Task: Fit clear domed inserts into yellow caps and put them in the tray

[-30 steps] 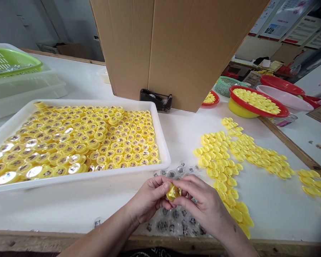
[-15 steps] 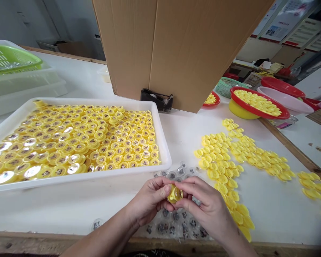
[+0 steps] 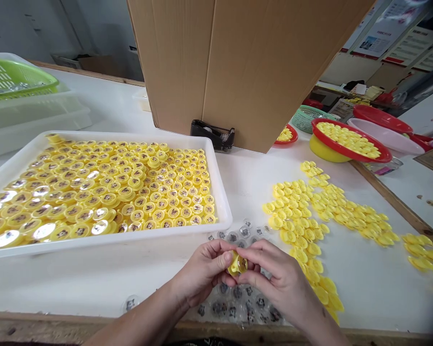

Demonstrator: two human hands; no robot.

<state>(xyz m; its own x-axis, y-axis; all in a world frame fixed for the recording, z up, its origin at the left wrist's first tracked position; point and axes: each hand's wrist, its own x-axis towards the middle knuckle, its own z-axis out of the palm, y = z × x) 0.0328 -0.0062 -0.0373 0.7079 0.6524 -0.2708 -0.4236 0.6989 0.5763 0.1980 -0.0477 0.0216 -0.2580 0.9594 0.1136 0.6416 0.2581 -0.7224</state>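
Between both hands is a small round yellow plastic piece (image 3: 235, 263) with a clear, printed cap on its right face. My left hand (image 3: 205, 269) pinches its left side with thumb and fingers. The fingertips of my right hand (image 3: 274, 269) press on the cap side. Beneath and around the hands lie several clear round caps (image 3: 234, 307) with dark printed pictures, partly hidden by the hands. To the right spread many loose yellow pieces (image 3: 299, 211). At the left, a white tray (image 3: 222, 202) holds rows of yellow pieces with printed caps.
A tall cardboard sheet (image 3: 238, 67) stands behind the tray, with a black tape dispenser (image 3: 212, 135) at its foot. A red dish (image 3: 382, 151) of yellow pieces sits at the back right. A green basket (image 3: 32, 79) is at the far left. The table's wooden edge (image 3: 57, 327) runs along the front.
The view has shifted very slightly. Both hands keep their grip on the yellow piece, which has hardly moved.
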